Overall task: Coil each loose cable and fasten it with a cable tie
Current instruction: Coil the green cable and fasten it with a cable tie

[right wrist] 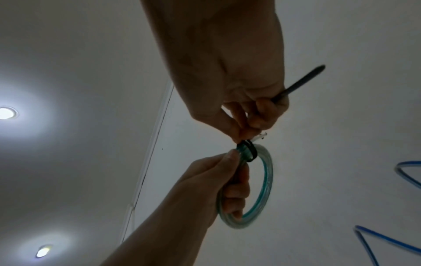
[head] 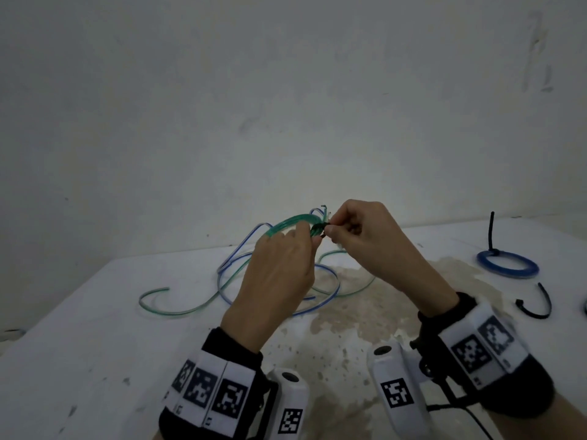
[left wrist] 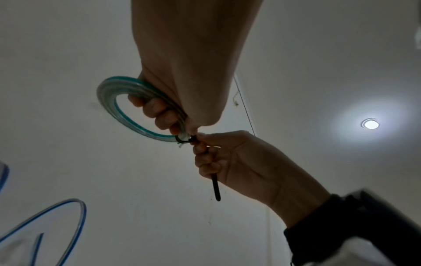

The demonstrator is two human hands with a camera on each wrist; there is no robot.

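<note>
Readable text: none in any view.
Wrist bands (head: 209, 390): black-and-white square code markers only, no letters or numbers legible.
White camera housings (head: 395, 389): one square code marker each, no wording legible.
Small print under the markers: too blurred to read.
</note>
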